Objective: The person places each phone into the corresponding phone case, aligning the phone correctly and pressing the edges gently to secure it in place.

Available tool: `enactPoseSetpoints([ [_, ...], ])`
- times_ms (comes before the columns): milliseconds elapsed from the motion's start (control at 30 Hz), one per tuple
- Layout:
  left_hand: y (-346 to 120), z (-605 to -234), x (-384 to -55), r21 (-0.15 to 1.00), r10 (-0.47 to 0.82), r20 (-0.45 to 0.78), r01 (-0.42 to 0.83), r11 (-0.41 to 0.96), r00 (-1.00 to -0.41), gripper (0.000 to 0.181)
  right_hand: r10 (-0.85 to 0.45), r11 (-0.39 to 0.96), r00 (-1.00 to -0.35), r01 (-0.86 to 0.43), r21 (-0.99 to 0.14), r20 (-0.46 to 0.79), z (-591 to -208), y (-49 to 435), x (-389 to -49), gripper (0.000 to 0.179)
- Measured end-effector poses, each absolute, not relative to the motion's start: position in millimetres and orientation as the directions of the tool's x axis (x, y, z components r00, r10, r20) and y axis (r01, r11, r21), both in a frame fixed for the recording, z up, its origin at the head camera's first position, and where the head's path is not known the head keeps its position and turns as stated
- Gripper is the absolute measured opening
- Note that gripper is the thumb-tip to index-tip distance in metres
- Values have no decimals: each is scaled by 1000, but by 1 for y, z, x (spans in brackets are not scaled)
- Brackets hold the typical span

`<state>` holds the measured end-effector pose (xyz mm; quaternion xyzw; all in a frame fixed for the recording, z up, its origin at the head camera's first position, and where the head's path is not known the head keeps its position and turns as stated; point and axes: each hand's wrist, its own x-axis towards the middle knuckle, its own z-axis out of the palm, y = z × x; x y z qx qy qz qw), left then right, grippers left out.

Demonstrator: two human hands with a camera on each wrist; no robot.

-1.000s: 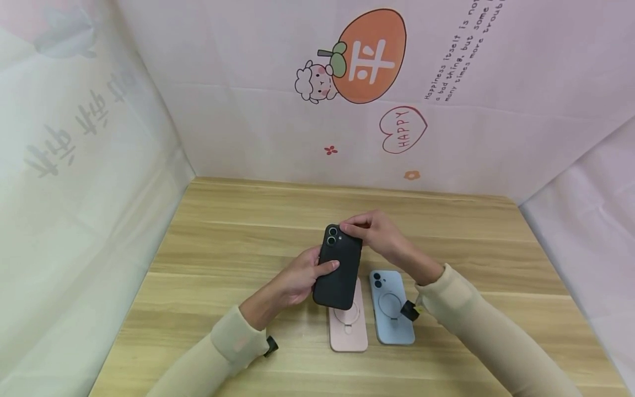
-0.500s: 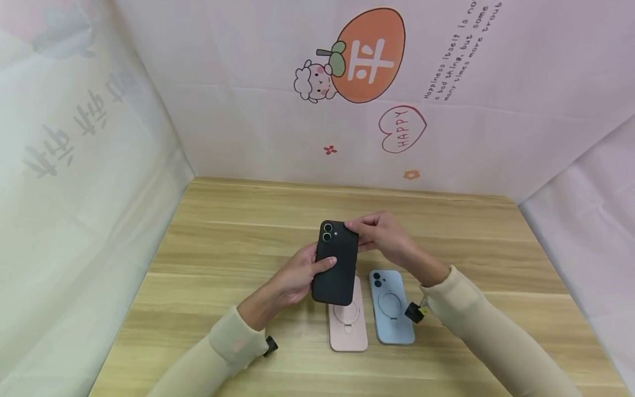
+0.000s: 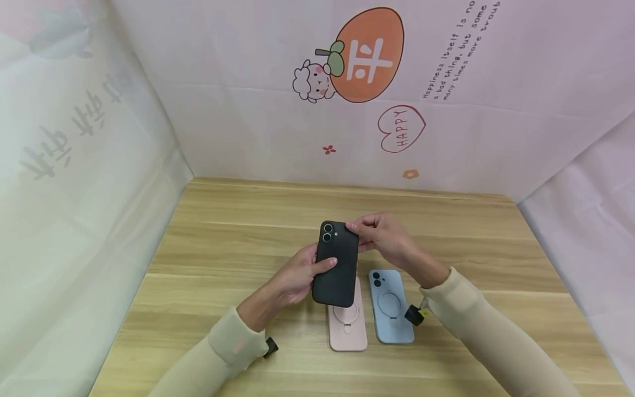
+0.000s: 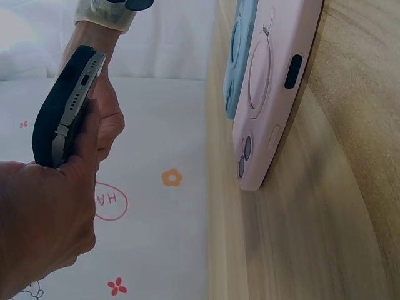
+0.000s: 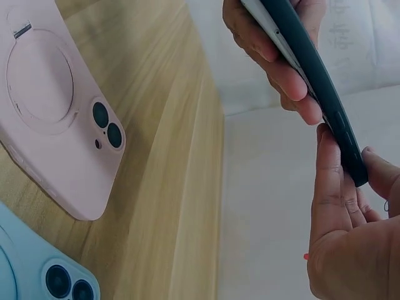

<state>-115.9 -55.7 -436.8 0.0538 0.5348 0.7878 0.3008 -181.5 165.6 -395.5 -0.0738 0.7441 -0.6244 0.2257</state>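
Above the table, both hands hold a phone (image 4: 76,94) in a black phone case (image 3: 334,284), its back with two camera lenses facing up. My left hand (image 3: 295,278) grips it by the left side, thumb lying across the back. At the upper right corner my right hand (image 3: 389,237) pinches the case between thumb and fingers. In the left wrist view the phone's silver bottom edge, with port and speaker holes, shows beside the black case. The right wrist view shows a pale strip of the phone along the case (image 5: 319,81). The screen side is hidden in the head view.
Below the hands, a pink phone case (image 3: 347,337) lies on the wooden table (image 3: 238,220), partly covered by the black one in the head view. A light blue phone case (image 3: 395,325) lies to its right. Printed white cloth (image 3: 258,132) hangs behind the table.
The black-cased phone has shifted slightly left and turned a little more upright. My right hand has moved slightly right with its corner. Over the last half second they have barely moved.
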Motion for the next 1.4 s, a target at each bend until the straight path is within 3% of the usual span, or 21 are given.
enactPoseSetpoints([
  [533, -60, -437, -117, 883, 557, -254, -425, -201, -791, 44, -375, 207, -898, 162, -965, -232, -394, 164, -180, 23],
  [800, -66, -439, -121, 912, 473, -272, -381, -150, -838, 38, -365, 227, -901, 159, -961, -235, -394, 167, -179, 27],
  [1400, -71, -436, -124, 933, 327, -240, -311, -184, -914, 32, -302, 252, -926, 153, -956, -228, -410, 159, -161, 21],
])
